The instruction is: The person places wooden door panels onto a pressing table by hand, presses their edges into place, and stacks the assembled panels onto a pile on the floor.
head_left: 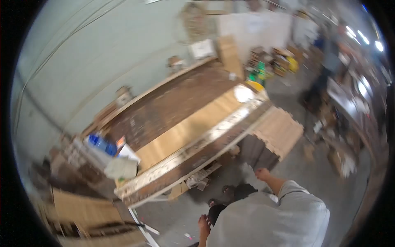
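My left hand (203, 223) hangs low beside my body, its fingers loosely bent and apart, with nothing visible in them. On the other side, my right hand (261, 173) is held out with curled fingers; a faint pale shape shows at its fingertips, too blurred to name. In front of me stands a long workbench (164, 92) with a worn brown top. Along it lies a long light wooden board (185, 123), apart from both hands. Stacked wooden panels with wavy edges (282, 129) are nearest my right hand.
A blue bottle (102, 145) and papers sit at the bench's left end. Plywood sheets (86, 210) lean at lower left. A white round object (244, 94) rests at the bench's far end. Boxes (282, 61) stand beyond. Another person (329, 61) is at right, near a cluttered table.
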A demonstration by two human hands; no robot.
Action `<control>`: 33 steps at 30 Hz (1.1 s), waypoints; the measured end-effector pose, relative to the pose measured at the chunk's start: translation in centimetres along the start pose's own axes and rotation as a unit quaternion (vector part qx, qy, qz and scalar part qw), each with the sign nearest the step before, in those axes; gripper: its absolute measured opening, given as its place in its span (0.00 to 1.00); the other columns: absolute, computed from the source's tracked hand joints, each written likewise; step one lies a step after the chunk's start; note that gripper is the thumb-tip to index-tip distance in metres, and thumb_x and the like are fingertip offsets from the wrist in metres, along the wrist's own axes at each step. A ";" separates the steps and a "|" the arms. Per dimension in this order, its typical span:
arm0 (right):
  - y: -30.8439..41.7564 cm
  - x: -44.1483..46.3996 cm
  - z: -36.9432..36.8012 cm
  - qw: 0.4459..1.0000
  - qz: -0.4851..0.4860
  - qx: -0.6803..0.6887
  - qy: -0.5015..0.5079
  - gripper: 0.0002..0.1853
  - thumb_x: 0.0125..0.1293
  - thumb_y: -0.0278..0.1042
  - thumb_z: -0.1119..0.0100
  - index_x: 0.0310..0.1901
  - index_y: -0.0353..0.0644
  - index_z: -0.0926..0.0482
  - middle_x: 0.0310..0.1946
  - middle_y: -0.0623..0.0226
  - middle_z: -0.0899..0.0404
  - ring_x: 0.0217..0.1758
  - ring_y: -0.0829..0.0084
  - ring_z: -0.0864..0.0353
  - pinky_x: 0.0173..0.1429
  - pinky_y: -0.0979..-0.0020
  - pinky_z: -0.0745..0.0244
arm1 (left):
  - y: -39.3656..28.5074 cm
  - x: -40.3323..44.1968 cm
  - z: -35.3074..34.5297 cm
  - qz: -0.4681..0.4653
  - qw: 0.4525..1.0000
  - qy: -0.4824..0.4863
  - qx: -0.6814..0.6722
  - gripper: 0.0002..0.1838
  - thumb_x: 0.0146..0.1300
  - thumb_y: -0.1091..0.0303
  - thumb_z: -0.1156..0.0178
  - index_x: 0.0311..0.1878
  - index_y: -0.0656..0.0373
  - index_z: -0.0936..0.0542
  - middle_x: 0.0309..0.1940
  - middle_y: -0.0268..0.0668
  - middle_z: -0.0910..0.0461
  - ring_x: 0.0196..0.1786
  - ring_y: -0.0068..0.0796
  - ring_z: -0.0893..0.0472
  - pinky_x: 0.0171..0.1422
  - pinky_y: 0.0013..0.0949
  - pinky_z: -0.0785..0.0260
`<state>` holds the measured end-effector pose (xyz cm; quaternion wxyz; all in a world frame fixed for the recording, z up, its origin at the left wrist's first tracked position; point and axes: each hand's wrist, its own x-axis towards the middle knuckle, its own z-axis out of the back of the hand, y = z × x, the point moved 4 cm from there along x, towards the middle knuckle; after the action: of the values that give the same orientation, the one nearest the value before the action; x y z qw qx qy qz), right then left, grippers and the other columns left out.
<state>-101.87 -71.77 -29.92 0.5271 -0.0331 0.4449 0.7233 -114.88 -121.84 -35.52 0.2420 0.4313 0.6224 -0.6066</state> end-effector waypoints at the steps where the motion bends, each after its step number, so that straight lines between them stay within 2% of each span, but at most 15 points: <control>1: -2.0 -1.4 1.8 0.998 -0.038 0.035 -0.035 0.17 0.63 0.40 0.42 0.46 0.37 0.18 0.36 0.63 0.15 0.34 0.68 0.16 0.39 0.67 0.20 | -3.8 0.4 -2.1 -0.008 0.999 -0.013 0.041 0.24 0.72 0.51 0.57 0.60 0.58 0.28 0.49 0.40 0.21 0.49 0.39 0.20 0.54 0.41 0.29; 2: -3.7 -3.9 2.7 0.994 -0.066 0.061 -0.054 0.17 0.63 0.40 0.42 0.46 0.37 0.18 0.36 0.63 0.15 0.34 0.68 0.16 0.39 0.67 0.20 | -6.4 0.7 -3.1 -0.020 0.997 -0.025 0.077 0.24 0.74 0.50 0.60 0.59 0.57 0.25 0.42 0.39 0.17 0.44 0.41 0.17 0.54 0.40 0.28; 3: -5.6 -5.9 3.5 0.979 -0.123 0.131 -0.092 0.17 0.63 0.41 0.42 0.48 0.37 0.18 0.36 0.62 0.15 0.33 0.68 0.16 0.38 0.67 0.21 | -7.8 2.3 -2.6 -0.017 0.994 -0.009 0.109 0.24 0.74 0.50 0.60 0.59 0.57 0.25 0.42 0.39 0.17 0.44 0.41 0.17 0.54 0.40 0.28; 5: -8.9 -8.2 4.8 0.947 -0.189 0.212 -0.148 0.18 0.64 0.41 0.42 0.49 0.37 0.18 0.36 0.62 0.15 0.33 0.68 0.16 0.37 0.67 0.21 | -9.8 8.0 -1.2 -0.015 0.989 0.122 0.088 0.20 0.70 0.54 0.55 0.56 0.57 0.28 0.52 0.39 0.22 0.48 0.35 0.22 0.50 0.41 0.31; 9: -19.4 -8.3 4.2 0.933 -0.198 0.191 -0.230 0.19 0.65 0.40 0.43 0.50 0.35 0.19 0.35 0.62 0.16 0.31 0.70 0.19 0.34 0.67 0.24 | -11.8 11.9 -2.3 0.021 0.981 0.178 0.074 0.19 0.69 0.54 0.54 0.55 0.55 0.27 0.51 0.39 0.22 0.46 0.36 0.22 0.46 0.41 0.31; 11: -23.1 -6.3 4.3 0.898 -0.195 0.275 -0.283 0.18 0.66 0.39 0.44 0.50 0.34 0.19 0.34 0.62 0.17 0.31 0.71 0.22 0.32 0.67 0.26 | -12.0 10.6 -3.3 0.080 0.949 0.011 0.306 0.18 0.69 0.55 0.54 0.54 0.54 0.26 0.49 0.38 0.22 0.43 0.36 0.21 0.40 0.41 0.31; 15: -22.6 -2.2 9.4 0.864 -0.229 0.341 -0.290 0.17 0.66 0.40 0.44 0.48 0.36 0.19 0.34 0.64 0.17 0.32 0.72 0.21 0.34 0.68 0.26 | -11.5 10.3 -7.4 0.164 0.894 0.088 0.408 0.19 0.70 0.54 0.55 0.54 0.57 0.27 0.49 0.39 0.22 0.44 0.37 0.22 0.38 0.42 0.31; 18: -23.4 4.5 13.5 0.851 -0.239 0.315 -0.346 0.20 0.67 0.48 0.45 0.47 0.39 0.18 0.35 0.66 0.17 0.34 0.72 0.22 0.38 0.68 0.25 | -11.1 9.6 -13.5 0.165 0.904 0.084 0.385 0.19 0.71 0.54 0.55 0.55 0.58 0.29 0.49 0.39 0.22 0.44 0.37 0.22 0.42 0.40 0.30; 19: -23.4 6.7 14.4 0.848 -0.267 0.303 -0.343 0.22 0.67 0.51 0.46 0.47 0.39 0.18 0.35 0.65 0.17 0.34 0.72 0.22 0.40 0.68 0.25 | -10.7 9.5 -15.6 0.177 0.921 0.131 0.322 0.19 0.72 0.55 0.54 0.57 0.58 0.29 0.50 0.40 0.22 0.45 0.37 0.22 0.43 0.40 0.30; 21: -23.4 11.3 15.7 0.835 -0.296 0.303 -0.351 0.27 0.67 0.56 0.48 0.53 0.39 0.21 0.40 0.62 0.17 0.38 0.70 0.21 0.44 0.68 0.25 | -10.0 8.5 -19.0 0.191 0.932 0.163 0.261 0.19 0.72 0.55 0.54 0.58 0.58 0.30 0.52 0.41 0.22 0.46 0.37 0.21 0.45 0.40 0.29; 23: -22.1 15.1 16.8 0.795 -0.304 0.414 -0.323 0.29 0.67 0.56 0.48 0.61 0.42 0.25 0.48 0.58 0.18 0.46 0.66 0.20 0.52 0.67 0.26 | -11.8 3.8 -27.9 0.093 0.916 0.117 0.373 0.20 0.72 0.57 0.51 0.60 0.59 0.30 0.53 0.41 0.22 0.49 0.36 0.20 0.47 0.38 0.28; 25: -20.0 16.7 16.9 0.790 -0.289 0.419 -0.343 0.29 0.69 0.57 0.50 0.63 0.44 0.27 0.51 0.57 0.19 0.49 0.63 0.20 0.55 0.65 0.28 | -12.3 1.8 -33.4 0.063 0.902 0.109 0.413 0.21 0.72 0.56 0.50 0.60 0.60 0.29 0.53 0.42 0.21 0.50 0.35 0.20 0.48 0.38 0.28; 30: -17.1 15.7 18.2 0.734 -0.212 0.480 -0.431 0.28 0.71 0.56 0.54 0.64 0.47 0.28 0.53 0.54 0.21 0.56 0.57 0.22 0.61 0.61 0.31 | -13.0 2.2 -36.8 0.015 0.883 0.113 0.455 0.21 0.72 0.55 0.50 0.57 0.61 0.26 0.49 0.42 0.19 0.49 0.31 0.20 0.49 0.35 0.28; 32: -17.7 14.1 18.5 0.710 -0.364 0.399 -0.452 0.30 0.72 0.52 0.54 0.64 0.36 0.31 0.57 0.49 0.24 0.61 0.54 0.25 0.65 0.61 0.34 | -13.8 2.2 -37.2 0.000 0.885 0.093 0.456 0.20 0.71 0.56 0.49 0.56 0.61 0.25 0.47 0.40 0.18 0.45 0.30 0.19 0.47 0.34 0.28; 33: -17.8 12.7 19.4 0.714 -0.391 0.369 -0.448 0.29 0.71 0.52 0.51 0.62 0.36 0.29 0.56 0.48 0.23 0.59 0.54 0.24 0.63 0.60 0.32 | -14.2 2.3 -37.4 -0.007 0.888 0.090 0.450 0.20 0.71 0.56 0.49 0.56 0.61 0.25 0.47 0.40 0.18 0.45 0.30 0.19 0.47 0.34 0.28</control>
<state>-85.27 -48.43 -35.65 0.8709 0.3211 0.3351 0.1614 -119.56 -83.66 -24.20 -0.0398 0.5424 0.3050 -0.7818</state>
